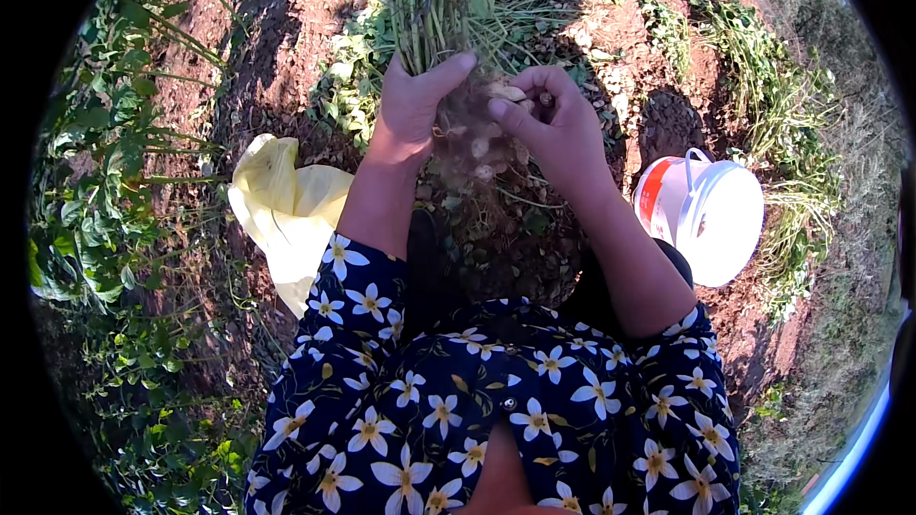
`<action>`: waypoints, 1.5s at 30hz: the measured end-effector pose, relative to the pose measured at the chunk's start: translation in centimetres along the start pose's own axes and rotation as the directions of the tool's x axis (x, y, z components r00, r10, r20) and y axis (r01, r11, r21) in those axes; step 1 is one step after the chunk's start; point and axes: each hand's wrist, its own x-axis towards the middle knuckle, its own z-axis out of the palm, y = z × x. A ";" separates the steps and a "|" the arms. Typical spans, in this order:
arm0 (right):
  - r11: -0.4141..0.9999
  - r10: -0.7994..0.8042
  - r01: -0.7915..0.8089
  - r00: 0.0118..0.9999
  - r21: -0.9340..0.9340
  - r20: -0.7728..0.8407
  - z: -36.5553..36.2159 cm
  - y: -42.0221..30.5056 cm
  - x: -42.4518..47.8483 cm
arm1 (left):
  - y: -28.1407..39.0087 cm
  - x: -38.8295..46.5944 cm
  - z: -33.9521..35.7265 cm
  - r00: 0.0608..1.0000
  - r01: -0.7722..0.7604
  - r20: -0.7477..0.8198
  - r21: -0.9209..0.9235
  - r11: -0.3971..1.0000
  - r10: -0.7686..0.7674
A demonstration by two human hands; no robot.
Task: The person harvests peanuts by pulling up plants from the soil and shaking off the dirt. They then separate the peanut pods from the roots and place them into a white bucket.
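My left hand is closed around the stems of a bunch of peanut plants, just above the roots. Pods and thin roots hang below it, partly blurred. To the right of the roots, my right hand pinches a pale peanut pod between thumb and fingers; another pod shows by its curled fingers. Whether the pinched pod is still joined to the roots cannot be told.
A pale yellow sack lies on the left. At the right a white plastic bucket with a red band rests tilted on reddish soil. Pulled plants lie beyond it, and leafy plants grow along the left side.
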 end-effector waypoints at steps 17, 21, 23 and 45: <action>0.813 0.162 -0.277 0.952 0.512 0.258 -2.0 -1.2 1.4 | -0.8 0.3 0.1 0.993 0.116 0.032 -0.153 0.981 -0.112; 0.792 0.182 -0.290 0.952 0.537 0.246 -1.5 -1.5 1.4 | -0.8 0.0 0.1 0.987 0.157 0.005 -0.162 0.974 -0.158; 0.864 0.165 -0.238 0.966 0.444 0.198 -1.5 -1.4 1.4 | -1.0 -0.1 0.6 0.991 0.131 -0.011 -0.143 0.981 -0.134; 0.194 -0.015 -0.549 0.827 -0.813 -0.562 -30.8 11.4 -10.4 | 1.0 -1.7 -1.3 0.935 0.286 0.347 -0.604 0.744 -0.077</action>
